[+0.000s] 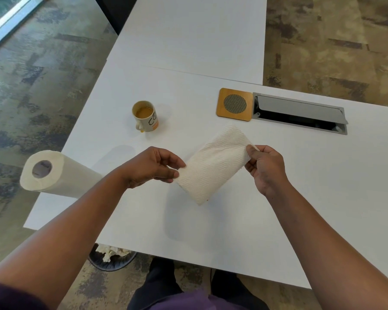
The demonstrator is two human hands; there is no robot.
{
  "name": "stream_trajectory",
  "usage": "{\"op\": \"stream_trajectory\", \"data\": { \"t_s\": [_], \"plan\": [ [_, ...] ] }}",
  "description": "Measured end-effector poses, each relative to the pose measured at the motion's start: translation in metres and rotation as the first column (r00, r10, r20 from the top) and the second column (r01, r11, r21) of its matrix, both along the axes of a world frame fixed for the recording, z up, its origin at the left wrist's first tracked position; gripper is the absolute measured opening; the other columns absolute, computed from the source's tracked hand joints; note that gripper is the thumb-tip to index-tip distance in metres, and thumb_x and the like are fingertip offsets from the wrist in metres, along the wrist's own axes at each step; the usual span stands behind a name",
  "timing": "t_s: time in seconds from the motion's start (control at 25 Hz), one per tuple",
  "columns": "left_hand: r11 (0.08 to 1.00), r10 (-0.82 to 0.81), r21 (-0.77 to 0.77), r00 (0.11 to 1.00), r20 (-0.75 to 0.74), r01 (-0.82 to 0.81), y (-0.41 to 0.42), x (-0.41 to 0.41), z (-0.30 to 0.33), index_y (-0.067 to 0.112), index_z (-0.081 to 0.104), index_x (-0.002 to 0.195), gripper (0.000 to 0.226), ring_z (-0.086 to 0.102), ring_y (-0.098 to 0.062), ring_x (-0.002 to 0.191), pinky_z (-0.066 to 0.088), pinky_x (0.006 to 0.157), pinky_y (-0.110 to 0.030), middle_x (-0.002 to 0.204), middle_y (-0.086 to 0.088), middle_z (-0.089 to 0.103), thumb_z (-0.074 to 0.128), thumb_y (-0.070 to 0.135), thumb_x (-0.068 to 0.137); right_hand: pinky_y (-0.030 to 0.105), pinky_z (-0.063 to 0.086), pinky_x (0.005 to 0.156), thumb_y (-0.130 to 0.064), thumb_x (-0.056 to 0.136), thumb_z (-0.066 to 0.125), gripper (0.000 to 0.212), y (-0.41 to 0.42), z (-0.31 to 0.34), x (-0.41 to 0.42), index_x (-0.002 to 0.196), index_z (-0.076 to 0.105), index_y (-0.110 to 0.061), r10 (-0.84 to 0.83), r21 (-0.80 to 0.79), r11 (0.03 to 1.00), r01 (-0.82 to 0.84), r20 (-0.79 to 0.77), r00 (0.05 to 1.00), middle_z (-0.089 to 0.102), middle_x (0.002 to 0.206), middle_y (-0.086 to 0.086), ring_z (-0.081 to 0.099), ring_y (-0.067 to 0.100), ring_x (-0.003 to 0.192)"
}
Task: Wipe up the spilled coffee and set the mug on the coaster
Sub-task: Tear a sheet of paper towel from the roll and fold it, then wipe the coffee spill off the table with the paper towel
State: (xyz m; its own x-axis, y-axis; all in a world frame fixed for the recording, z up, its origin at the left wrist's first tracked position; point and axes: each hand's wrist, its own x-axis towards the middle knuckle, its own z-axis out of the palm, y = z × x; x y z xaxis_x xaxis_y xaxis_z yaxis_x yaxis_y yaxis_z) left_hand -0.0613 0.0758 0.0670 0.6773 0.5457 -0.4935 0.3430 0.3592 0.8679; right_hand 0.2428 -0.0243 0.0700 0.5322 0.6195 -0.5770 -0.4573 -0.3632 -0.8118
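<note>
White towel [211, 167], soft and light, pinched by my left hand [152, 167] and right hand [263, 167] at 2 opposite edges; mug [145, 116] heavy, sloshy.

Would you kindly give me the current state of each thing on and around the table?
mug: upright, holding coffee, off the coaster
coaster: bare, beside the cable hatch
paper towel sheet: held above the table by both hands
left hand: pinching the sheet
right hand: pinching the sheet
paper towel roll: lying on its side
cable hatch: lid open

Waste bin [112, 262] mostly under the table [211, 231], perhaps paper-filled.
</note>
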Motion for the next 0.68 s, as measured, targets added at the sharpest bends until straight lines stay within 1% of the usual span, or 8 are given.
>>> {"op": "stream_trajectory", "data": {
  "t_s": [0.08, 0.16, 0.24, 0.36, 0.44, 0.52, 0.6, 0.68],
  "plan": [
    [0.996, 0.083, 0.017, 0.996, -0.021, -0.083, 0.0, 0.002, -0.002, 0.019, 0.081, 0.091, 0.026, 0.069, -0.013, 0.081, 0.057, 0.072, -0.024, 0.086, -0.002, 0.075, 0.074, -0.005, 0.086, 0.025, 0.057, 0.063, -0.009, 0.092, 0.071, 0.011, -0.001, -0.002, 0.0, 0.083, 0.065, -0.012, -0.01, -0.008, 1.0, 0.009, -0.032, 0.999, 0.073, 0.079, 0.001, 0.067, 0.013, 0.067],
    [0.971, 0.238, 0.01, 0.971, -0.019, -0.238, -0.001, 0.005, -0.005, 0.02, 0.08, 0.088, 0.028, 0.061, -0.014, 0.074, 0.053, 0.068, -0.024, 0.08, -0.001, 0.072, 0.07, -0.006, 0.088, 0.025, 0.056, 0.061, -0.007, 0.092, 0.071, 0.009, -0.004, -0.004, -0.001, 0.086, 0.065, -0.012, -0.005, -0.014, 1.0, 0.004, -0.077, 0.997, 0.073, 0.077, 0.001, 0.065, 0.012, 0.064],
    [0.92, 0.391, -0.037, 0.92, 0.015, -0.39, -0.005, 0.011, -0.009, 0.018, 0.077, 0.097, 0.029, 0.056, -0.017, 0.074, 0.052, 0.069, -0.028, 0.08, -0.001, 0.068, 0.064, -0.007, 0.091, 0.026, 0.055, 0.061, -0.004, 0.09, 0.071, 0.01, -0.009, -0.006, -0.001, 0.091, 0.064, -0.011, 0.029, -0.013, 0.999, -0.03, -0.117, 0.993, 0.072, 0.079, 0.003, 0.063, 0.013, 0.063],
    [0.852, 0.521, -0.078, 0.853, 0.036, -0.518, -0.014, 0.019, -0.018, 0.021, 0.067, 0.117, 0.032, 0.061, -0.021, 0.087, 0.056, 0.078, -0.038, 0.09, -0.002, 0.063, 0.057, -0.002, 0.098, 0.027, 0.054, 0.059, 0.002, 0.085, 0.068, 0.021, -0.018, -0.01, 0.0, 0.101, 0.066, -0.011, 0.152, -0.012, 0.988, -0.155, -0.144, 0.978, 0.074, 0.082, 0.004, 0.063, 0.014, 0.065],
    [0.827, 0.56, -0.08, 0.828, 0.033, -0.557, -0.021, 0.023, -0.024, 0.025, 0.062, 0.123, 0.032, 0.062, -0.021, 0.092, 0.058, 0.077, -0.039, 0.098, -0.004, 0.059, 0.056, 0.003, 0.101, 0.026, 0.052, 0.06, 0.002, 0.083, 0.063, 0.029, -0.024, -0.014, 0.001, 0.106, 0.07, -0.015, 0.261, -0.046, 0.962, -0.268, -0.125, 0.957, 0.075, 0.086, -0.001, 0.064, 0.012, 0.067],
    [0.819, 0.572, -0.058, 0.82, 0.005, -0.571, -0.027, 0.026, -0.031, 0.026, 0.059, 0.126, 0.034, 0.061, -0.022, 0.096, 0.058, 0.075, -0.038, 0.104, -0.007, 0.059, 0.061, 0.005, 0.099, 0.026, 0.05, 0.061, 0.0, 0.082, 0.061, 0.03, -0.03, -0.021, 0.003, 0.102, 0.072, -0.019, 0.369, -0.122, 0.918, -0.377, -0.084, 0.926, 0.075, 0.085, -0.004, 0.063, 0.011, 0.068],
    [0.834, 0.55, -0.016, 0.833, -0.058, -0.551, -0.032, 0.026, -0.04, 0.027, 0.057, 0.127, 0.044, 0.064, -0.023, 0.099, 0.059, 0.077, -0.039, 0.11, -0.01, 0.062, 0.071, 0.003, 0.092, 0.028, 0.048, 0.062, -0.004, 0.083, 0.061, 0.021, -0.038, -0.031, 0.003, 0.091, 0.071, -0.02, 0.436, -0.213, 0.874, -0.436, -0.051, 0.898, 0.072, 0.079, -0.006, 0.061, 0.012, 0.069],
    [0.866, 0.5, 0.051, 0.856, -0.131, -0.498, -0.037, 0.026, -0.051, 0.025, 0.059, 0.125, 0.051, 0.066, -0.026, 0.098, 0.059, 0.082, -0.04, 0.108, -0.012, 0.066, 0.078, 0.0, 0.085, 0.029, 0.045, 0.064, -0.007, 0.085, 0.064, 0.013, -0.048, -0.044, 0.003, 0.084, 0.067, -0.02, 0.48, -0.295, 0.833, -0.468, -0.037, 0.877, 0.07, 0.076, -0.004, 0.059, 0.015, 0.071]
  ]
}}
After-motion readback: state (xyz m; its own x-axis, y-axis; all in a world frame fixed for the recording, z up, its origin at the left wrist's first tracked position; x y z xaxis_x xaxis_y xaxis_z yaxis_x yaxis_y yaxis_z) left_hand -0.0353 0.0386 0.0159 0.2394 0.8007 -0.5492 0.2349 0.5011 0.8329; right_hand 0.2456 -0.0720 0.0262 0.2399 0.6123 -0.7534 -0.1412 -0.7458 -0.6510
